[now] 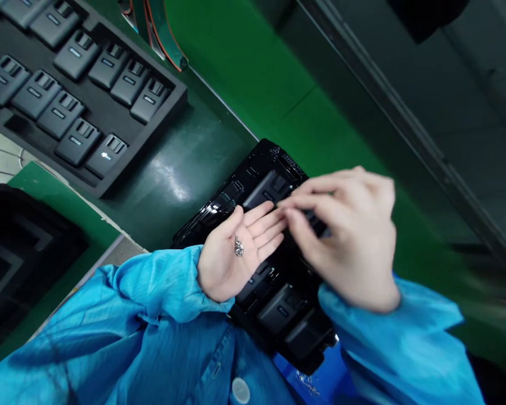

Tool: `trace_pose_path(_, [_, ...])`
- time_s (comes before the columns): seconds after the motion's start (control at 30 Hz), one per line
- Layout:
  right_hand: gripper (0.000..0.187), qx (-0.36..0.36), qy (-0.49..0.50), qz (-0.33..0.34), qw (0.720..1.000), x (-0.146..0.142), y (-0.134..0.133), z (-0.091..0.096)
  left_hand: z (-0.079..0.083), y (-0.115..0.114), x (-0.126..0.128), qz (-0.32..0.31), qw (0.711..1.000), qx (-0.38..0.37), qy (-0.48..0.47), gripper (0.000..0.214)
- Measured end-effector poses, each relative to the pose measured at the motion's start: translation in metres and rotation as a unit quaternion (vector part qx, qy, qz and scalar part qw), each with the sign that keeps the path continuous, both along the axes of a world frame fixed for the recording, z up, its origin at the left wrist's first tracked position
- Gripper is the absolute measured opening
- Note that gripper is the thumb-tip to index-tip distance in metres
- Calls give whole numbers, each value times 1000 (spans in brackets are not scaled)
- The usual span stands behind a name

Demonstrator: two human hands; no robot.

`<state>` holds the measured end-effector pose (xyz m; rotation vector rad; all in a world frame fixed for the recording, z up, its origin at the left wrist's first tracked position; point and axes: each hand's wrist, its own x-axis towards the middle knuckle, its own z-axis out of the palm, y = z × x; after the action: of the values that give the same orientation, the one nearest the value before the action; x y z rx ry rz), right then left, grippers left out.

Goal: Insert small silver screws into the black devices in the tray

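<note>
My left hand (240, 253) is palm up with its fingers stretched out flat. A small heap of shiny metal pieces that look like screws (238, 246) lies on the palm. My right hand (346, 230) is blurred by motion, its thumb and forefinger pinched at the left fingertips. Whatever is in that pinch is too small to make out. Both hands are above a glossy black tray (213, 214) that holds dark grey box-shaped devices (282, 309) with small labels. The hands cover part of the tray and its contents.
At the upper left, a black foam tray (152, 135) holds rows of similar grey devices (76, 53). Orange-edged strips (164, 34) stand behind it on the green surface (231, 73). A dark rail (375, 84) runs along the right. Something bright blue (307, 377) lies below the black tray.
</note>
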<state>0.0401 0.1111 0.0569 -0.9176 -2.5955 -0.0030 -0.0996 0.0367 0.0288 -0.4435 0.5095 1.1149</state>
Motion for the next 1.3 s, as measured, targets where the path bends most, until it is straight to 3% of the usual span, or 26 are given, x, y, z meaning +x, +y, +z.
trace_pose_path(0.17, [16, 26, -41, -53, 997, 6, 60, -31, -6, -1, -1, 15, 1000, 11, -4, 54])
trace_pose_path(0.3, [23, 48, -68, -42, 996, 0, 71, -45, -7, -1, -3, 18, 1000, 8, -6, 52])
trace_pose_path(0.63, [34, 48, -119, -54, 990, -15, 62, -46, -9, 1, -1, 19, 1000, 12, -7, 53])
trace_pose_path(0.83, [33, 34, -110, -32, 993, 5, 44, -50, -8, 1, -1, 22, 1000, 11, -5, 55])
trace_pose_path(1.07, [50, -51, -79, -56, 994, 16, 37, -55, -9, 3, -2, 28, 999, 12, 26, 55])
trace_pose_path(1.17, [52, -66, -31, -60, 996, 20, 33, -45, -6, 2, -6, 25, 998, 18, 49, 51])
trace_pose_path(1.3, [50, -43, 36, -83, 995, 44, 6, -14, 4, -3, -17, -4, 996, 29, 86, 44])
